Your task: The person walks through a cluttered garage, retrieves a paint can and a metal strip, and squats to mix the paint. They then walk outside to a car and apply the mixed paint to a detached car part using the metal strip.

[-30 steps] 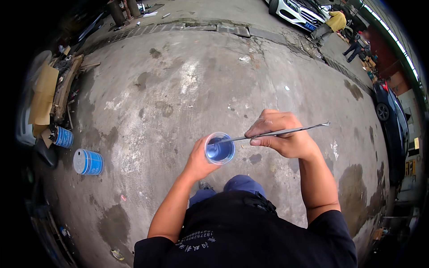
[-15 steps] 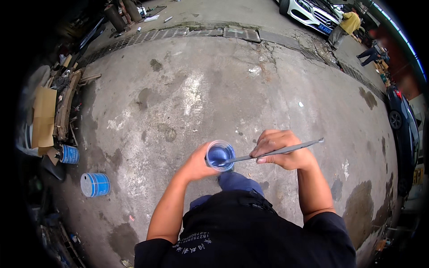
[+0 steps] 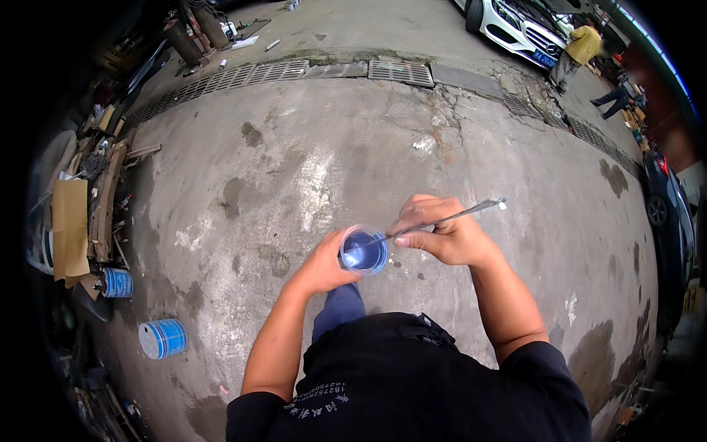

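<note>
My left hand is wrapped round the side of a clear plastic cup. Bluish liquid that looks like paint lies inside it. A thin grey stirring stick is pinched between the thumb and fingers of my right hand, just right of the cup. Its lower end dips into the liquid past the cup's rim, while the other end points up and to the right. The cup is held in front of my waist, over the concrete floor.
Two blue pails stand at the left, near a cardboard piece and scrap wood. A drain grating crosses the floor ahead. Beyond it are a white car and a person in yellow. A dark car stands at right.
My right hand has shifted left toward the cup, and the stick now slants more steeply. The floor and pails have slid in view as I moved; the cup stays in my left hand.
</note>
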A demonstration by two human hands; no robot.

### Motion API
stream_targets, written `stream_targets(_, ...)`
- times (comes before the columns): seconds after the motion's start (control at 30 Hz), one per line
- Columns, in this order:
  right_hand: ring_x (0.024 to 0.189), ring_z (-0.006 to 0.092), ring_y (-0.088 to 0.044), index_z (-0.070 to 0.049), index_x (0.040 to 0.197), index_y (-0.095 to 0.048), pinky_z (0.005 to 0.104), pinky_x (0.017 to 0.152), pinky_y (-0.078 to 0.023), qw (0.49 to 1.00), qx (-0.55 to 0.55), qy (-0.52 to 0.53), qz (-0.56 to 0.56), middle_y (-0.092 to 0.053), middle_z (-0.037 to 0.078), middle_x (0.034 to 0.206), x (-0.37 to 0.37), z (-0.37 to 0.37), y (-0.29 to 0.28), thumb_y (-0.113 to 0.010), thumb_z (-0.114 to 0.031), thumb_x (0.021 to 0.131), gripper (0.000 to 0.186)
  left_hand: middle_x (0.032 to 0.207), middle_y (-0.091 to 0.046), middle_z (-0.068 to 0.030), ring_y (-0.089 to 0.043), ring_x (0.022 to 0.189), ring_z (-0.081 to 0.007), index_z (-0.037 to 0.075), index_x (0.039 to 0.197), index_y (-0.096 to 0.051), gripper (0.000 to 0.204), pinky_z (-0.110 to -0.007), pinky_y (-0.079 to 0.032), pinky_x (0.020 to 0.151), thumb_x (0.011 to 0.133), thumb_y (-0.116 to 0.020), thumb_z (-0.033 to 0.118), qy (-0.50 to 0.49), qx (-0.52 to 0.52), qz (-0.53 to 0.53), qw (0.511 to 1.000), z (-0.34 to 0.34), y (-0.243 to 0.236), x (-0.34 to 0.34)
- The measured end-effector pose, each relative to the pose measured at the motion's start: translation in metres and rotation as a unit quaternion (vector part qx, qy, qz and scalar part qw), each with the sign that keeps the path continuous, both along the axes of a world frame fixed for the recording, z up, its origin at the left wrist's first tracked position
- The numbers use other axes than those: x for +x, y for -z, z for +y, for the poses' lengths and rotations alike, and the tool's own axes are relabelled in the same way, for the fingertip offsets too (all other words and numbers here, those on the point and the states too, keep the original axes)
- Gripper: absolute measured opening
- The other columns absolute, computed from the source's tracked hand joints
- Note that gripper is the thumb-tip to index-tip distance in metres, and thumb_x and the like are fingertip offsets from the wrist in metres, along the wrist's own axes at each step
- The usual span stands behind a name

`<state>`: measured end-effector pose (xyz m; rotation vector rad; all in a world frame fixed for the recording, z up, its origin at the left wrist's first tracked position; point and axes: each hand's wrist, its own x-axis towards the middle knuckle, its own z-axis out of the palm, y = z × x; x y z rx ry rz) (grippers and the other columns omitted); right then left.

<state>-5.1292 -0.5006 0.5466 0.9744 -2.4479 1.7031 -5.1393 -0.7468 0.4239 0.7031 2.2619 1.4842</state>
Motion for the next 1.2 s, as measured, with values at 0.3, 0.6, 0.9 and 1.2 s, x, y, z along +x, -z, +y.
stream_targets(0.3,0.076,0.0227,-0.061,-0.001,0.088,-0.069,0.0344,0.068,-0.049,0.996,0.065,0.045,0.027,-0.069,0.012,0.084,-0.174,0.008,-0.001,-0.074,-0.011,0.077,0.016,0.118,-0.057,-0.0144,-0.055,0.113,-0.0311,0.008,0.127,-0.052,0.071,-0.039,-0.044,0.095,0.062,-0.079,0.017,0.007,0.043,0.011,0.999,0.023,0.021,-0.188)
stream_targets(0.6,0.072,0.0271,-0.057,-0.002,0.086,-0.068,0.0366,0.064,-0.047,0.993,0.073,0.074,0.053,-0.063,0.011,0.077,-0.326,0.013,-0.022,-0.072,-0.009,0.076,0.013,0.118,-0.058,-0.0141,-0.055,0.110,-0.0326,0.006,0.126,-0.049,0.073,-0.040,-0.045,0.095,0.062,-0.082,0.015,-0.031,0.052,0.088,0.994,0.032,0.013,-0.347)
stream_targets(0.9,0.071,0.0229,-0.062,0.000,0.083,-0.068,0.0329,0.066,-0.049,0.994,0.013,0.063,0.087,-0.069,0.010,0.079,-0.507,0.050,0.007,-0.074,-0.006,0.077,0.010,0.119,-0.057,-0.0156,-0.053,0.113,-0.0320,0.005,0.126,-0.049,0.076,-0.041,-0.044,0.096,0.061,-0.084,0.017,-0.105,0.034,0.137,0.984,0.038,0.047,-0.509)
stream_targets(1.2,0.065,0.0257,-0.058,-0.002,0.088,-0.067,0.0347,0.057,-0.044,0.994,-0.046,0.070,0.067,-0.062,0.010,0.073,-0.689,0.044,-0.001,-0.072,-0.008,0.080,0.011,0.121,-0.055,-0.0159,-0.055,0.113,-0.0293,0.003,0.127,-0.046,0.076,-0.039,-0.044,0.096,0.060,-0.079,0.005,-0.289,0.052,0.051,0.955,0.055,0.038,-0.679)
